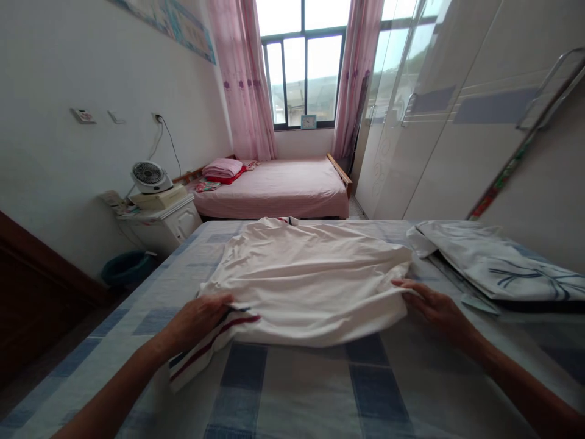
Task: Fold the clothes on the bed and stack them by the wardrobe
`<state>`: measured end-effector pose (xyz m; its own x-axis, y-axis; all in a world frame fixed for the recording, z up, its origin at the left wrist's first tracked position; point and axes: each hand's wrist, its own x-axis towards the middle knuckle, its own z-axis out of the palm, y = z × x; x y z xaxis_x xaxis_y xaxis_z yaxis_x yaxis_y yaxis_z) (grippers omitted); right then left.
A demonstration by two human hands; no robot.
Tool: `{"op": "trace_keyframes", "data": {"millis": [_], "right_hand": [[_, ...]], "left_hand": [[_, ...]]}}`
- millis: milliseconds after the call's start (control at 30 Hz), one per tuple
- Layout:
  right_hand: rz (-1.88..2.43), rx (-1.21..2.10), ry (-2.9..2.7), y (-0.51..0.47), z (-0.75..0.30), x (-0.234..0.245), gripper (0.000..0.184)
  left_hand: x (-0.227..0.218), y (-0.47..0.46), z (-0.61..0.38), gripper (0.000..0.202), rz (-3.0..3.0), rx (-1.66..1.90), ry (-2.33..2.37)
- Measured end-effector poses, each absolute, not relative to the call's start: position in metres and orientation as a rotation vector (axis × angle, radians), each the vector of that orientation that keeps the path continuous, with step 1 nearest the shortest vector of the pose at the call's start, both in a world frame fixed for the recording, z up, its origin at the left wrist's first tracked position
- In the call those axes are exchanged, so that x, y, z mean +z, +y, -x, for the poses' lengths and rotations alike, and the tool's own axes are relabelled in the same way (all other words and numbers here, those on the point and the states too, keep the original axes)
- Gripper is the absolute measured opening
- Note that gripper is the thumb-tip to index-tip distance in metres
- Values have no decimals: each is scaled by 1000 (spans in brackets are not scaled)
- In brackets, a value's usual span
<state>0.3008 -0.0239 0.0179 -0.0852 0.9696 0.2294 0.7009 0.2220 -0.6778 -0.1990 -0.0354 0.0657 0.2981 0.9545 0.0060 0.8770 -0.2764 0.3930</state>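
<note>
A white shirt [311, 274] lies spread on a bed with a blue and white checked sheet [301, 384]. Its collar, with dark red and navy trim, points to the far side. My left hand [201, 317] is closed on the shirt's near left part, beside a sleeve with dark red and navy stripes [219, 335]. At the near right corner my right hand [425, 302] pinches the fabric. Between my hands the near edge hangs slightly raised off the sheet and looks a little blurred.
Folded white clothes with dark line patterns [516, 268] lie on the bed at right. Beyond stands a second bed with a pink sheet [287, 189]. At left are a white bedside cabinet [169, 222], a fan [150, 175] and a green basin [125, 268]. A glossy wardrobe [439, 134] lines the right.
</note>
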Motion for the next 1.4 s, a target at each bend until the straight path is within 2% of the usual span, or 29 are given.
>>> {"op": "trace_keyframes", "data": {"millis": [167,300,467,533,633,767,833,933,967,1100,1233,1300,1400], "right_hand": [[1553,567,-1478,-39,-311,60,46],[1548,598,-1404,-55,-320,87,42],[1653,472,-1309,-14,-310,81,44],[1758,336,-1324,9,-308,67,55],[1748,231,-1603,22,-314,43,70],[1600,409,-2104,-1,-323,24,74],[1574,466,-2201,-10,-322,17,65],[1576,399,-2149,-3,-311,10,33],[1577,371,-2106,3,-306,10,28],[1630,242,-1874,27,-296,33,31],[1639,49,-1757,19,-304,80,37],[1604,72,-1810,1,-313,97,39],[1637,365,-1957,-34,-329,102,42]], "left_hand": [[105,-32,207,37,-1878,867,1581],[138,-37,204,38,-1645,987,1501],[126,21,184,48,-1818,1120,1827],[110,44,179,56,-1927,1046,1977],[90,45,179,60,-2253,852,1769],[69,10,189,68,-2626,330,1436],[56,3,191,61,-2678,252,1454],[39,14,185,36,-2680,227,1579],[36,22,181,33,-2643,217,1669],[57,48,166,36,-2443,440,2041],[109,40,170,39,-2435,837,1882],[128,20,177,41,-2397,836,1715],[135,-15,189,40,-2270,550,1507]]}}
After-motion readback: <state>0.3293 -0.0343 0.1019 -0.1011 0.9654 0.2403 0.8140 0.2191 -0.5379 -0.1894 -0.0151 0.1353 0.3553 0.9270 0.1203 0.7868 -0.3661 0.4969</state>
